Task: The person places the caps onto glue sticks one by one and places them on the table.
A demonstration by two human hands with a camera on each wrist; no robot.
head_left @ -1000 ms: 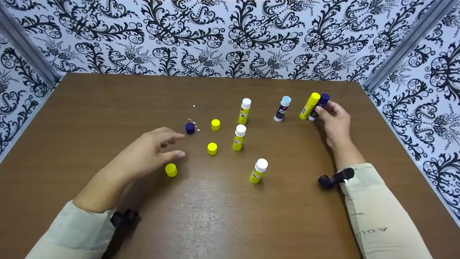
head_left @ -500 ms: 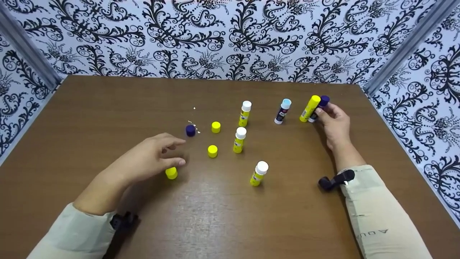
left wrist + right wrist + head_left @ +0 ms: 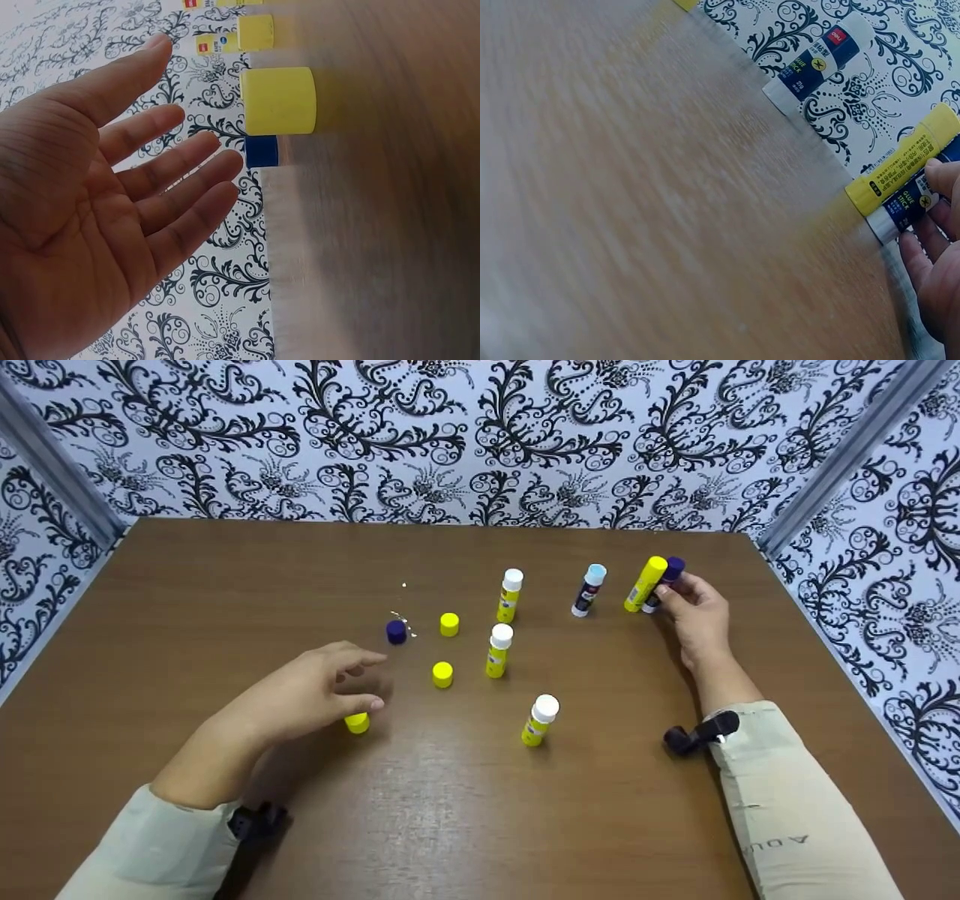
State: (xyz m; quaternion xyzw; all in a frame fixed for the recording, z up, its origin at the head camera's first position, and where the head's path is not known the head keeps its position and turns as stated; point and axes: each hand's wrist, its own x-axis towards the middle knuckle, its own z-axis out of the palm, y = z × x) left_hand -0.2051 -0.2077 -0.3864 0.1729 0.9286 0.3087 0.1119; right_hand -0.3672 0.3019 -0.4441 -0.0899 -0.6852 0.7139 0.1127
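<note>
My right hand pinches a dark-blue glue stick with a purple cap, upright at the table's far right. Right beside it stands a capped yellow glue stick. My left hand holds nothing; its fingers are spread, with the thumb apart from them. It hovers over the left part of the table and partly covers a yellow cap in the head view. Past its fingertips sits a purple cap, which looks blue in the left wrist view.
Two more yellow caps sit mid-table. Several uncapped glue sticks stand upright: three yellow ones with white tops and a dark-blue one. White crumbs lie near the purple cap. Patterned walls border the table.
My left hand has shifted slightly toward the near side, hiding more of the nearest yellow cap in the head view. The right hand keeps its hold in the same place.
</note>
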